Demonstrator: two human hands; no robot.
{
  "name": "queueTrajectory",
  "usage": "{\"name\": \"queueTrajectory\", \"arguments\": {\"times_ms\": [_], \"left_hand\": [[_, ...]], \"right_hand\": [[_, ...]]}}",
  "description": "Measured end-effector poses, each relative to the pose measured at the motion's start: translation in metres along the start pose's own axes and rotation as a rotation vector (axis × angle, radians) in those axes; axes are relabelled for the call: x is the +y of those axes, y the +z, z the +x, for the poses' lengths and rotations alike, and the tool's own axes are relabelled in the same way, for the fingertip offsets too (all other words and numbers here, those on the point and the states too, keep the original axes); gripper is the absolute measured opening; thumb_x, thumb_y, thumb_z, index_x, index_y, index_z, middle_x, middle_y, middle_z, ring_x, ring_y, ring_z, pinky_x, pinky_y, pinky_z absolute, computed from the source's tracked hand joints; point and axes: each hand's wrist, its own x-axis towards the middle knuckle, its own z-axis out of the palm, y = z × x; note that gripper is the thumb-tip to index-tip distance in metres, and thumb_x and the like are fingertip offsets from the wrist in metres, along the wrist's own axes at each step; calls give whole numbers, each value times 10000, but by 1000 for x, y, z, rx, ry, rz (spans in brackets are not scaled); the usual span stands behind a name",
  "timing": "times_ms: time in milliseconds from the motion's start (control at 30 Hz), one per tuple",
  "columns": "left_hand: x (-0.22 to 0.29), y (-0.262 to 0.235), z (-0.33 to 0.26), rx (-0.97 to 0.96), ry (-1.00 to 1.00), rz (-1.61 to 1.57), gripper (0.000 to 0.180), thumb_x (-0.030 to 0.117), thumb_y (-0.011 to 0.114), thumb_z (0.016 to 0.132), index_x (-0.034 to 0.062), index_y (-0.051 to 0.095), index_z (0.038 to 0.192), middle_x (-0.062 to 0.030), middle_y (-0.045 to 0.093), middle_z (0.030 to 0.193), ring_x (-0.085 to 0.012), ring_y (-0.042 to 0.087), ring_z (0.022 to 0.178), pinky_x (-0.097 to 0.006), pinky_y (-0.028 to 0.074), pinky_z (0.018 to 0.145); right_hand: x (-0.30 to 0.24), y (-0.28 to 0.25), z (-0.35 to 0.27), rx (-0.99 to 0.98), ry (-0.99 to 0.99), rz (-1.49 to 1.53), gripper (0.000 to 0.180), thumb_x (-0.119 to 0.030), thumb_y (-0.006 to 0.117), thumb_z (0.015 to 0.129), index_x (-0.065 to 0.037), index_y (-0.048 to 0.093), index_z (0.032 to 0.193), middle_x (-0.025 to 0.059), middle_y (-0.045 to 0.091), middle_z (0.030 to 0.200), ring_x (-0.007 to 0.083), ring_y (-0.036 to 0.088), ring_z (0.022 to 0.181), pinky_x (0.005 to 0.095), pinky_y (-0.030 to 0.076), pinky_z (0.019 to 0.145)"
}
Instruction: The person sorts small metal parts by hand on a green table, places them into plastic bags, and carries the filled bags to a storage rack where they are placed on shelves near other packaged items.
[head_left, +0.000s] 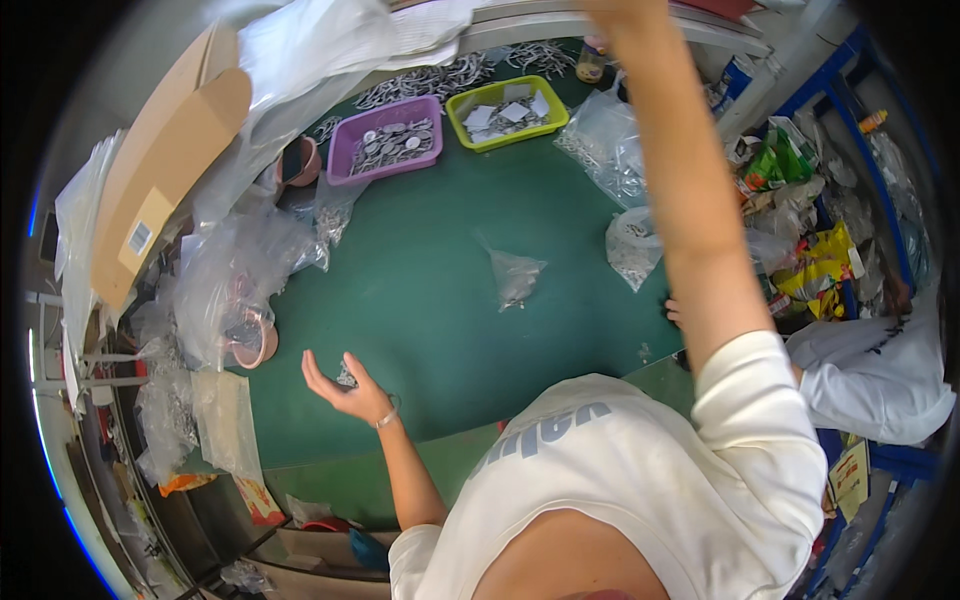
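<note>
My left hand is at the near left of the green table, palm up, with fingers and thumb spread apart. Small grey pieces show between its thumb and fingers; whether they lie in the palm or on the table behind, I cannot tell. My right arm stretches far forward, and its hand is cut off by the upper edge. In the middle of the table lies a small clear bag with small grey pieces inside. Another clear bag of small pieces sits close to my right forearm.
A purple basket of round metal pieces and a yellow-green basket stand at the back, before heaped grey strips. Plastic bags and a pink cup line the left edge. At right, a co-worker's hand rests at the table.
</note>
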Motion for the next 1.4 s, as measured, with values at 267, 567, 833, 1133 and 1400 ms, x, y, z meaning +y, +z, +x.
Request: {"name": "queueTrajectory", "arguments": {"times_ms": [267,567,833,1133,1400], "left_hand": [[122,19,-69,-769,197,138,395,97,653,723,-10,525,1081,-166,523,1037,-251,503,968,-347,389,828],[93,25,-133,-690,-189,139,28,-40,609,712,-39,592,734,-115,546,610,-166,515,534,-251,402,505],[98,47,-169,-411,32,240,229,-32,679,626,17,456,613,-85,482,629,-231,478,591,-326,373,539],[78,34,-193,-643,-148,368,269,4,731,575,19,468,632,-62,415,587,-159,357,494,-263,315,461],[91,50,-207,-735,-50,270,93,-16,630,692,-7,544,724,-102,513,652,-189,488,547,-282,398,516]], "right_hand": [[-196,-71,-234,-768,409,809,79,-111,595,653,-74,552,708,26,479,650,174,480,633,311,371,636],[-214,-120,-294,-447,1060,440,166,-205,633,732,-70,567,662,44,547,617,218,508,607,333,382,616],[-245,-122,-314,-788,1762,917,279,-270,613,786,-11,611,889,102,631,805,155,583,669,269,445,594],[-247,-134,-320,-683,1729,1007,169,-86,512,781,60,590,811,195,600,703,260,609,647,348,463,588],[-236,-138,-345,-584,1705,855,115,-87,557,758,9,619,767,171,601,703,300,581,611,354,452,577]]}}
